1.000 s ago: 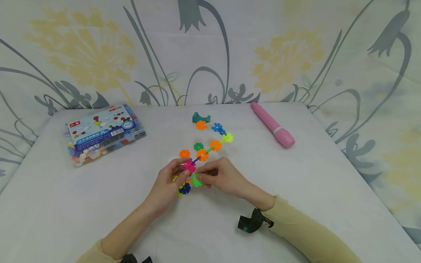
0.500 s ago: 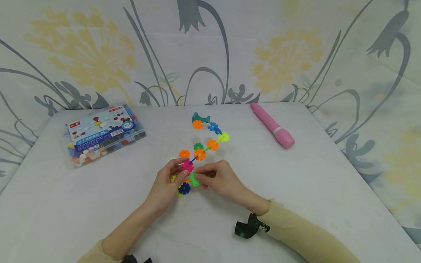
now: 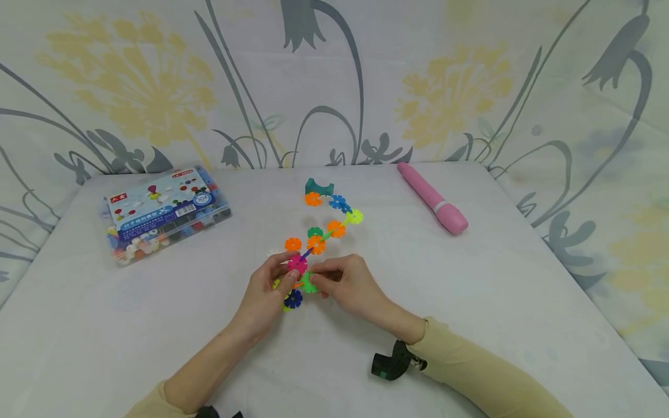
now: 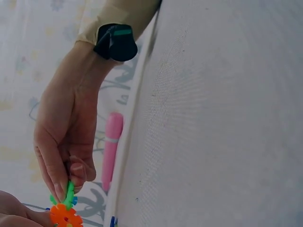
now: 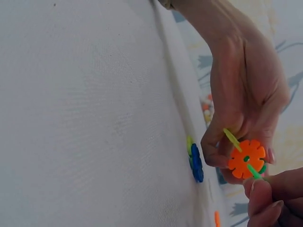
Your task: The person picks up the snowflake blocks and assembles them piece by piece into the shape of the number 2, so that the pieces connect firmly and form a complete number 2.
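Note:
A chain of slotted snowflake discs runs from my hands toward the back of the table in the head view. My left hand (image 3: 266, 287) holds its pink disc (image 3: 297, 264) with the thumb across the front. Between thumb and fingers, my right hand (image 3: 352, 284) pinches a bright green disc (image 3: 309, 283) beside it. In the right wrist view an orange disc (image 5: 248, 158) joins the green one on edge, and a yellow disc (image 5: 232, 140) stands at its other side. Farther along the chain are another orange disc (image 3: 337, 229), a light yellow disc (image 3: 354, 216) and blue discs (image 3: 337, 202).
Loose discs lie close to the hands: dark blue (image 3: 293, 299), orange (image 3: 292, 244) and dark green (image 3: 315, 232). A teal notched piece (image 3: 319, 187) stands at the back. Left is a clear box of parts (image 3: 167, 212); right, a pink tube with a white band (image 3: 432, 198).
The chain's far end has swung slightly left. My right hand and forearm have shifted a little left and toward me, still pinching the green disc; my left hand has hardly moved.

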The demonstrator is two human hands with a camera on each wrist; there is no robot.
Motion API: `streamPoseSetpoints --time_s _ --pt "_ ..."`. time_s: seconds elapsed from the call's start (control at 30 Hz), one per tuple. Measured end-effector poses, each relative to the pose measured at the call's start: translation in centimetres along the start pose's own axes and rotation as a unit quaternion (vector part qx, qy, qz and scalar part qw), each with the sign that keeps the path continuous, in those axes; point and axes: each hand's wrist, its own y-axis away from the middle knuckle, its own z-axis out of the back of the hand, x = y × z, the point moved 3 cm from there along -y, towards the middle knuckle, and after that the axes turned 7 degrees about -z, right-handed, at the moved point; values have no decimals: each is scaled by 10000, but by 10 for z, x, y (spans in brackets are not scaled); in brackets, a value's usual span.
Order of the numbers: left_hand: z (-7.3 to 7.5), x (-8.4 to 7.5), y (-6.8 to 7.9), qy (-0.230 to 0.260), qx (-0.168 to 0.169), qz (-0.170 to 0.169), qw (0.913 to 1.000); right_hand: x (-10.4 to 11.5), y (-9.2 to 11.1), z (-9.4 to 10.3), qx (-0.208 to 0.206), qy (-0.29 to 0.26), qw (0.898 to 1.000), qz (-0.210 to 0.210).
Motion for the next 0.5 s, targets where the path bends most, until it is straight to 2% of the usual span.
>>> streamPoseSetpoints --time_s 0.2,0.5 --pt "-2 0 2 -49 28 29 10000 0 -2 3 189 100 9993 -291" --pt "-3 1 1 -124 105 135 9998 -3 -4 4 436 -47 9973 -582"
